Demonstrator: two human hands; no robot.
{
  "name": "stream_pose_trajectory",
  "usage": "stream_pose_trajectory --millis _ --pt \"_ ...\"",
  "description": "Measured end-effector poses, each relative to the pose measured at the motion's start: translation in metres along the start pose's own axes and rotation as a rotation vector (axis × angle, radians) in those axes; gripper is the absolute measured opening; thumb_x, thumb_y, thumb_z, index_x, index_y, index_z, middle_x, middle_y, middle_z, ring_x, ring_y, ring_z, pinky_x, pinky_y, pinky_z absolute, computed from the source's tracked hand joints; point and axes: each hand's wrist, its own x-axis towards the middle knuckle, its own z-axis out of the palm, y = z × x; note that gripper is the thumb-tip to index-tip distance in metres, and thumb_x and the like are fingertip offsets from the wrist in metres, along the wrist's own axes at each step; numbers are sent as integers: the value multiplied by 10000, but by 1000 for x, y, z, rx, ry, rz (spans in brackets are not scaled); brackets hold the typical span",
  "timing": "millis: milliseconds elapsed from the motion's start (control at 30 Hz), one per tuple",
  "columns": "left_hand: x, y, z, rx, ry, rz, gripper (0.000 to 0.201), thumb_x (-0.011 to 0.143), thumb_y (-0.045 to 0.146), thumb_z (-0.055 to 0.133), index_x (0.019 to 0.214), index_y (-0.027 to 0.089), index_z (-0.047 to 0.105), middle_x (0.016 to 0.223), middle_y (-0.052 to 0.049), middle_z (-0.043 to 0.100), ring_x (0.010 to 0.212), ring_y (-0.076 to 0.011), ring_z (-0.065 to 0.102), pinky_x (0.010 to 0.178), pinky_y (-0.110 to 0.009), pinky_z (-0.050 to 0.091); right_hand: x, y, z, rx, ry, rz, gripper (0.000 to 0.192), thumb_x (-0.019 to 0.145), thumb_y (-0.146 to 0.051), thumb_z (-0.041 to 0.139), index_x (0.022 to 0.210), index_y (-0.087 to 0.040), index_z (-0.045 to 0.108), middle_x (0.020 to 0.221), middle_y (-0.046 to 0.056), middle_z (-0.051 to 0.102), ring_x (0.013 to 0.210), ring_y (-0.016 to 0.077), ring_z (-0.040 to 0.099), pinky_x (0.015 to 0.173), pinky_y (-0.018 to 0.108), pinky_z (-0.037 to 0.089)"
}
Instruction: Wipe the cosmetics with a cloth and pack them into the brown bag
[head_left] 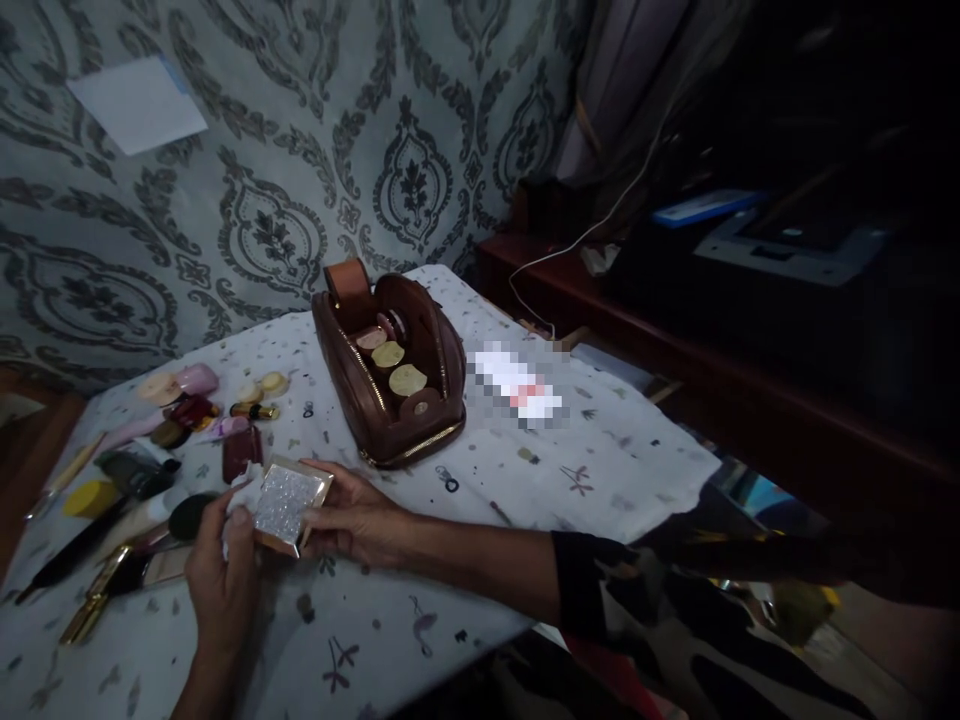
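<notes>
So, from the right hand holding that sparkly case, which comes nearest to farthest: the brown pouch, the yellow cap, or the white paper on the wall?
From the right hand:
1. Brown pouch, just beyond it on the table.
2. Yellow cap, far left among the cosmetics.
3. White paper, up on the wall.

Compact case (289,503), lower left: glittery, faceted lid, gold metallic rim. Brown pouch (397,375), centre: smooth glossy leather look, gold zip. Tablecloth (600,470): matt printed cloth. Shelf (675,350), right: dark polished wood.
</notes>
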Motion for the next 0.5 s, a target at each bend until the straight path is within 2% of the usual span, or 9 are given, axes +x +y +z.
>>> stream_pose_trajectory --millis 167,267,367,500 --pt "0 -2 2 12 14 134 435 928 478 457 1164 158 634 1068 -78 671 964 -219 624 843 -314 467 5 -1 -4 -7 51 -36 725 508 -371 951 1077 -156 558 976 40 694 693 122 674 562 198 532" --pt "-2 -2 2 27 -2 227 396 948 407 464 1213 155 616 1139 -101 647 1044 -229 604 915 -330 441 4 -7 -3 -1 18 -19 640 625 -384 895 1119 -170 548 887 26 707 647 135 686 538 195 513" --pt "-4 -1 3 20 0 320 374 955 352 463 1238 148 601 1174 -119 631 1093 -238 589 958 -348 431 3 -12 -3 7 24 8 456 780 -367 783 1123 -197 536 821 -3 697 620 143 692 506 192 499" --pt "-6 2 5 7 -33 441 364 966 267 438 1287 172 580 1237 -119 623 1168 -235 570 1014 -363 415 1 -14 -4 -1 68 69 272 920 -361 620 1125 -216 517 884 7 703 629 129 691 487 183 485"
